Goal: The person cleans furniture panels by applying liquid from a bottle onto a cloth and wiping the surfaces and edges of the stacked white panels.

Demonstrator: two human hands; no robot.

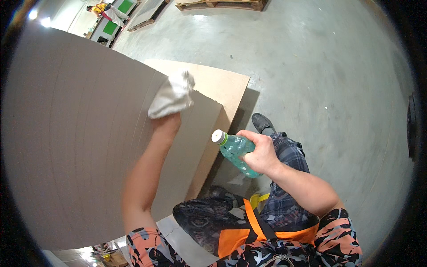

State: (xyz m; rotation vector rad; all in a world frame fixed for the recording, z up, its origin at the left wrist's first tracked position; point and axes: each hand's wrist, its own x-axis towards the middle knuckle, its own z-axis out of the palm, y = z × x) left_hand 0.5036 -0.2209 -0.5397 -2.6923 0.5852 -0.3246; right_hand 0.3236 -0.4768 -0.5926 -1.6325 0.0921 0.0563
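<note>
At centre frame, the left hand (167, 122) grips a white cloth (172, 95) against the grey board (89, 147). The right hand (260, 153), lower right, clasps a capped green bottle (235, 150). Wiping probably goes best with flat, overlapping strokes and the bottle kept upright.

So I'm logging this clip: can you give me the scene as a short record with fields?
left hand: presses a white cloth on a large grey board
right hand: grips a green plastic bottle, white cap on
board: leans over a tan panel
floor: grey concrete
background: wooden pallet, another person far off
</note>
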